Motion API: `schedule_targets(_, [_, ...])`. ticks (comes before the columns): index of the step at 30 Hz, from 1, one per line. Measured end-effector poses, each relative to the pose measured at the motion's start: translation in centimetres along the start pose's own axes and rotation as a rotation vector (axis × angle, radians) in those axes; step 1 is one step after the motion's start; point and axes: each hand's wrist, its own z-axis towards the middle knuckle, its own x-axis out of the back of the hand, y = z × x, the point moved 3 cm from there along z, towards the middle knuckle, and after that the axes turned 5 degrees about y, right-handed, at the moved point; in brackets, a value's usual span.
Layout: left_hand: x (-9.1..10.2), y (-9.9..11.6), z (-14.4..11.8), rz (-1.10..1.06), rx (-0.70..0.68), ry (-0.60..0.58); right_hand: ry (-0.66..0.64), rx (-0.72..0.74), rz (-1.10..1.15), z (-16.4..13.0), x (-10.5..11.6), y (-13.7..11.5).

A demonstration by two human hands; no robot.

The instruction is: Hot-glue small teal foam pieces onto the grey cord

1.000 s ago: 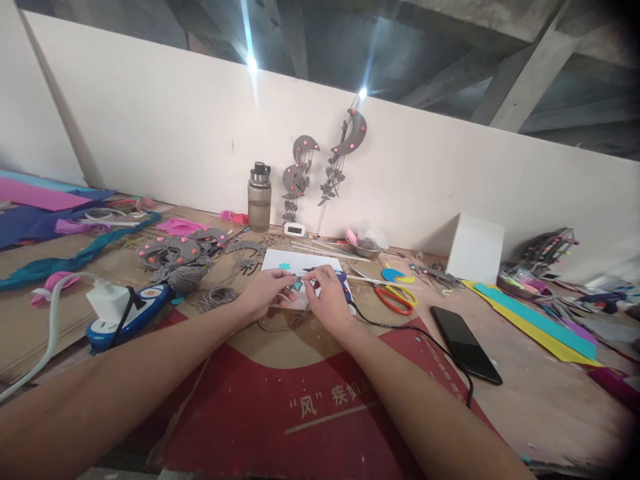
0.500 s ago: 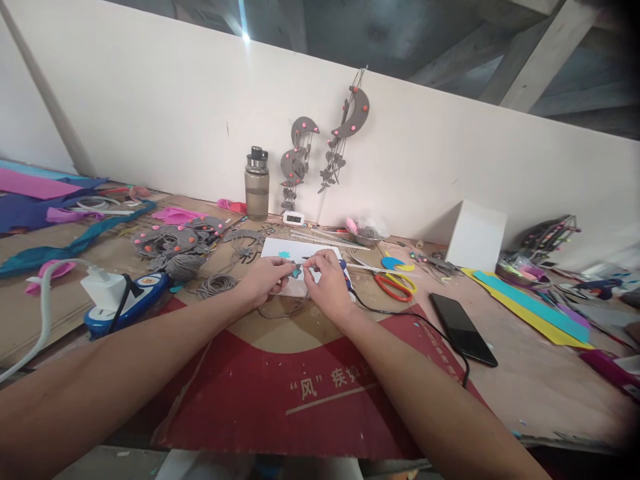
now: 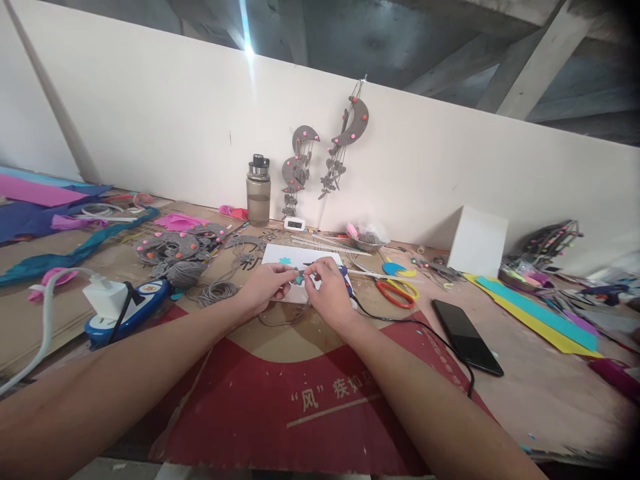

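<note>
Head view: small grey-and-teal star piece (image 3: 299, 280) is held up over the middle of the white sheet (image 3: 273, 252). It is pinched between thumb and fingers of the left hand (image 3: 270, 287). Right hand (image 3: 327, 287): fingertips are bunched at the piece's right side; whether it is gripped there too can't be told. Teal cutout (image 3: 285, 261) is laid inside the sheet's far edge, towards the far-left corner. Blue hot-glue gun (image 3: 346, 277) is parked at the sheet's right edge, half hidden by the right hand. Its black cord (image 3: 400, 320) is run over the cardboard's (image 3: 250, 400) right edge.

Risks, as judged: fingers could be burned if the nozzle is hot and the right hand is drawn back into it; heat state can't be seen. Gun could be dragged off the sheet if the cord is caught by the right forearm. Layers could be skewed by uneven pinching, since little of the piece is left visible. Grey yarn (image 3: 283, 325), looped past the sheet's near edge, could be snagged by either wrist.
</note>
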Motion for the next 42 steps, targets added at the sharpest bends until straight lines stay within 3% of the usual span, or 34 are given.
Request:
schedule_targets(23, [0.16, 0.60, 0.03, 0.068, 0.010, 0.069, -0.015, 0.090, -0.099, 0.23, 0.24, -0.47])
schedule_targets(42, [0.21, 0.05, 0.35, 0.176, 0.002, 0.050, -0.066, 0.250, -0.314, -0.07, 0.18, -0.83])
